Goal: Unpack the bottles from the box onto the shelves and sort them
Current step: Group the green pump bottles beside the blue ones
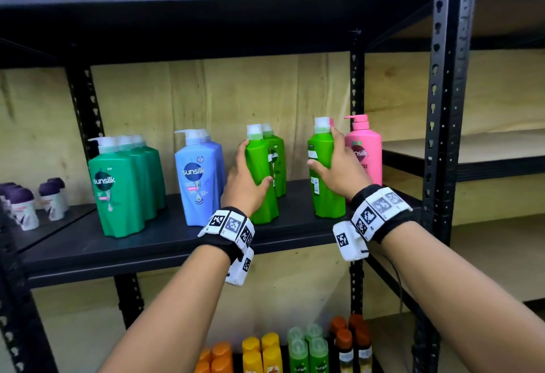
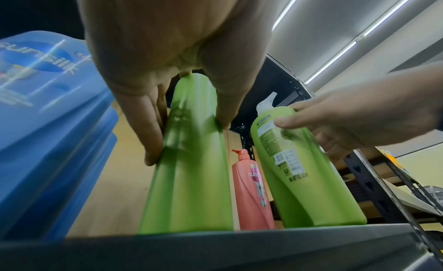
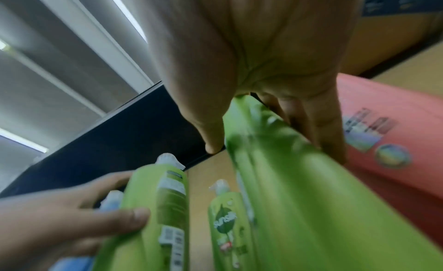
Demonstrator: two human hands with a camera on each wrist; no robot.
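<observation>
On the black middle shelf [image 1: 147,243], my left hand [image 1: 249,170] grips a light green pump bottle [image 1: 261,195] around its body, thumb on the right side. In the left wrist view the left hand [image 2: 187,140] wraps that bottle [image 2: 189,189]. My right hand [image 1: 328,154] grips a second light green bottle [image 1: 327,192], with its barcode label facing me. The right wrist view shows the right hand [image 3: 273,148] on this bottle [image 3: 323,208]. Both bottles have their bases at the shelf surface. A third light green bottle [image 1: 278,163] stands behind the left one.
A pink pump bottle [image 1: 365,151] stands right of my right hand, by the upright post [image 1: 442,136]. Blue bottles [image 1: 197,178] and dark green bottles [image 1: 124,186] stand to the left, purple-capped containers [image 1: 22,207] further left. Small coloured bottles [image 1: 295,352] fill the lower shelf.
</observation>
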